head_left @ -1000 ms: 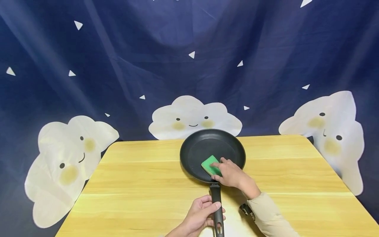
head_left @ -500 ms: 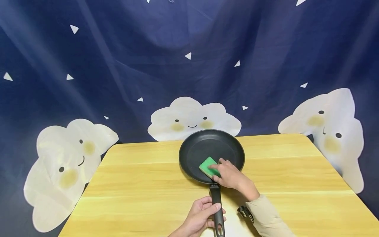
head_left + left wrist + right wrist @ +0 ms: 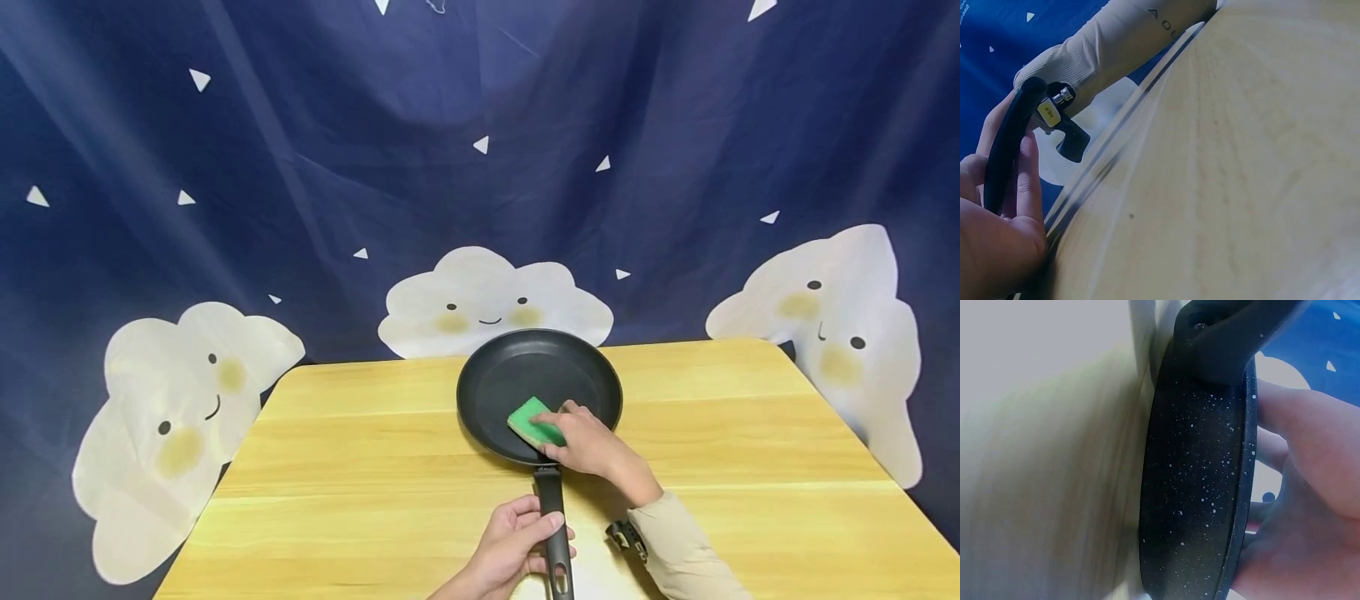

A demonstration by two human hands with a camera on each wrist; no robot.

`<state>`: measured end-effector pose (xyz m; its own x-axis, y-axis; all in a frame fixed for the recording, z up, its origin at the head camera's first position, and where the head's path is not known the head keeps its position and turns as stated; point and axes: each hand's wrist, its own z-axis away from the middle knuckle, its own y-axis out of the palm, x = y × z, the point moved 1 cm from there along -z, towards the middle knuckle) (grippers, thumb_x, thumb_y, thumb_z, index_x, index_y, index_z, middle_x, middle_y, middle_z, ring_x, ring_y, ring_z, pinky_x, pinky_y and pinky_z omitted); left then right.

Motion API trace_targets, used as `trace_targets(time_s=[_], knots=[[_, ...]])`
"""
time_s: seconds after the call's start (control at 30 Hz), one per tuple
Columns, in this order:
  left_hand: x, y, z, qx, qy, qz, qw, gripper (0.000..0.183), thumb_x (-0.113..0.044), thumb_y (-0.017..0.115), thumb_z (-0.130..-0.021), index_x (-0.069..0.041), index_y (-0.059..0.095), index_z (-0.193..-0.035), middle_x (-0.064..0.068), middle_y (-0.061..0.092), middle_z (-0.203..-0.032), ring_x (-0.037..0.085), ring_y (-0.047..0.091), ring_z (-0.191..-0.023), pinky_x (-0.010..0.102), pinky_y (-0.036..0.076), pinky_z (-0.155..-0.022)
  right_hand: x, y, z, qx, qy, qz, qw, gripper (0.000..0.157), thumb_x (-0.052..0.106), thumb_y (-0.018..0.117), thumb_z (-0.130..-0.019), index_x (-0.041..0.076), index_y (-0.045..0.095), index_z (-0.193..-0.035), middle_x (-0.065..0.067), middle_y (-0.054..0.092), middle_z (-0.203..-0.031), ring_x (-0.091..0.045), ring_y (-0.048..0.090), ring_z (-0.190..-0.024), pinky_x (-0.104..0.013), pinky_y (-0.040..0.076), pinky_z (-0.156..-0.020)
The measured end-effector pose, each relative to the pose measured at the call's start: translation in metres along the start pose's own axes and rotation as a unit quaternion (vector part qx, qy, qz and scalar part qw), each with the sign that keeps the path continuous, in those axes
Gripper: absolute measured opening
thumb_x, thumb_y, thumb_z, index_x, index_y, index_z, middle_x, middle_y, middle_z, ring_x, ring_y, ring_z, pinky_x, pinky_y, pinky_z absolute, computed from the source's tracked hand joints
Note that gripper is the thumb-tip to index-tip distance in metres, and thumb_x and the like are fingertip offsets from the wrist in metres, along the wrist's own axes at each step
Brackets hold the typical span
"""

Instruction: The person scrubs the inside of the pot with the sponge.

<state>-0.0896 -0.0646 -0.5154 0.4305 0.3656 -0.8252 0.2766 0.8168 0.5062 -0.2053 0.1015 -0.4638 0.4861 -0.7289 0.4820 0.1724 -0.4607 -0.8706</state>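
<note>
A black frying pan (image 3: pixel 517 379) is over the far middle of the wooden table, its handle (image 3: pixel 552 500) pointing at me. My left hand (image 3: pixel 510 542) grips this handle, thumb across the top and fingers beneath. In the left wrist view the handle (image 3: pixel 1007 144) stands between thumb and fingers. Inside the pan, toward its near side, my right hand (image 3: pixel 592 442) holds a green sponge (image 3: pixel 527 410) with a pale lower layer, one finger lying on its top. The right wrist view shows the speckled outer wall of the pan (image 3: pixel 1191 475); its side hides the sponge there.
The wooden table (image 3: pixel 337 467) ends just behind the pan, against a dark blue curtain (image 3: pixel 450 167) printed with white clouds. A black wrist device (image 3: pixel 626 537) hangs by my right sleeve (image 3: pixel 678 542), close over the table.
The sponge and right hand have shifted very slightly left and nearer within the pan. The left hand keeps its grip on the handle; the whole view sways a little.
</note>
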Motion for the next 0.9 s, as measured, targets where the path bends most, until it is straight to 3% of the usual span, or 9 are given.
trace_targets(time_s=[0.17,0.47,0.7,0.9], knots=[[0.002,0.000,0.000,-0.001,-0.004,0.001,1.0000,0.040,-0.014,0.069,-0.098,0.011,0.056,-0.126,0.014,0.074,-0.097,0.022,0.076,-0.082,0.026,0.061,-0.058,-0.005,-0.009,0.004,-0.015,-0.007,-0.020,1.000,0.041,0.020,0.075,-0.093,0.012,0.068,-0.133,-0.014,0.061,-0.111,-0.031,0.059,-0.099,-0.050,0.053,-0.081],[0.002,0.000,0.000,0.000,0.004,0.002,1.0000,0.040,-0.014,0.069,-0.098,0.012,0.054,-0.125,0.014,0.073,-0.096,0.021,0.075,-0.080,0.026,0.060,-0.057,-0.019,-0.029,0.009,-0.090,-0.014,-0.024,0.996,0.043,0.019,0.075,-0.093,0.010,0.067,-0.134,-0.016,0.061,-0.111,-0.033,0.059,-0.099,-0.052,0.054,-0.082],[0.003,-0.001,-0.001,-0.001,0.011,0.002,0.9999,0.044,-0.014,0.070,-0.097,0.014,0.054,-0.126,0.015,0.073,-0.097,0.022,0.075,-0.081,0.027,0.061,-0.059,-0.036,-0.046,0.012,-0.152,0.011,-0.013,0.988,0.043,0.018,0.076,-0.093,0.010,0.067,-0.135,-0.017,0.061,-0.111,-0.031,0.059,-0.094,-0.049,0.051,-0.078],[0.003,-0.001,-0.002,0.000,0.007,-0.004,1.0000,0.044,-0.014,0.071,-0.096,0.014,0.054,-0.126,0.016,0.073,-0.098,0.023,0.075,-0.082,0.027,0.061,-0.060,-0.053,-0.057,0.017,-0.192,0.038,0.003,0.981,0.045,0.018,0.074,-0.093,0.008,0.066,-0.136,-0.026,0.060,-0.117,-0.042,0.059,-0.103,-0.057,0.051,-0.084]])
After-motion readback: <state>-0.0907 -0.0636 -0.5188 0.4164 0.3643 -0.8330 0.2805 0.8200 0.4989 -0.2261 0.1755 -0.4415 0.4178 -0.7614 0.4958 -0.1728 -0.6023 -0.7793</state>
